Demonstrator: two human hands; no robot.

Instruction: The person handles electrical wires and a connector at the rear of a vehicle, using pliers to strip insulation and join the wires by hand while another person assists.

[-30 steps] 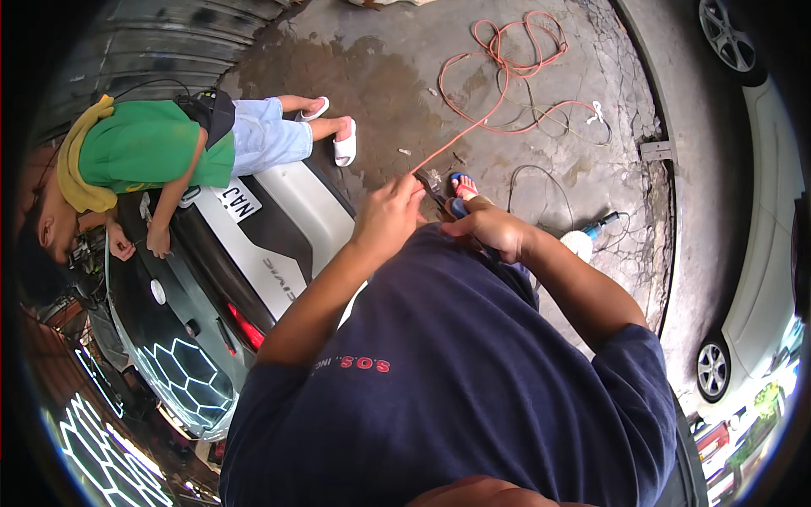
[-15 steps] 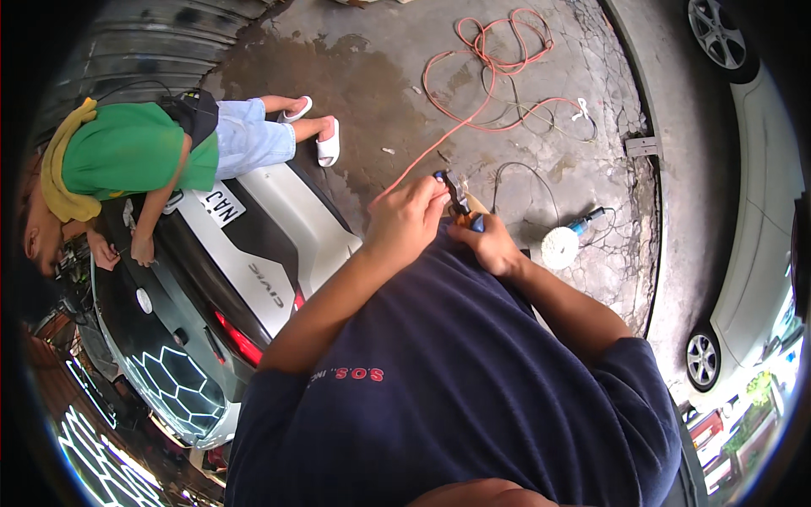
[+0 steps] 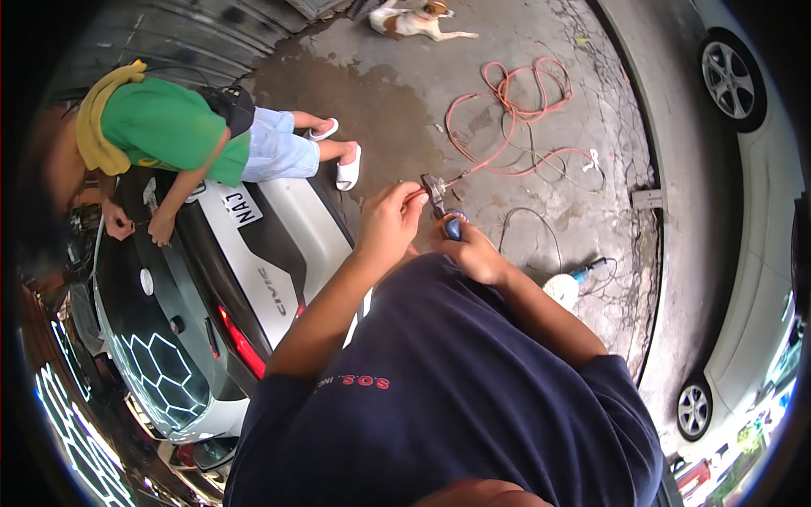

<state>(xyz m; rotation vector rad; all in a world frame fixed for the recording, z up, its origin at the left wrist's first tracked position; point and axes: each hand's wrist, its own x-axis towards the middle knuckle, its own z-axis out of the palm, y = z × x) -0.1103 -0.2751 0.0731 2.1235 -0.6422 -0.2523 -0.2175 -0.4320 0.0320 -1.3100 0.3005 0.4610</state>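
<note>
2 bare hands near the centre of the frame, pliers (image 3: 438,201) between. Right hand (image 3: 476,253) just right of centre, wrapped round the blue-and-orange handles; left hand (image 3: 389,221) just left of centre, thumb and fingertips drawn together right beside the metal head, contents of the pinch hidden. Jaws toward the top of the frame, apart or clamped, cannot tell. Orange cord (image 3: 484,165) looped on the concrete floor (image 3: 397,152) in the upper right of centre, running down toward the pliers, with its near end too small to make out. Pliers likely stiff and tough, dense for their size, heaviest at the head, slippery only if oily; best held well back along both handles, fingers clear of the pivot. Cord probably light and bendy, apt to twist, easily nicked by a hard squeeze; best pinched close to the metal head, firmly without crushing.
</note>
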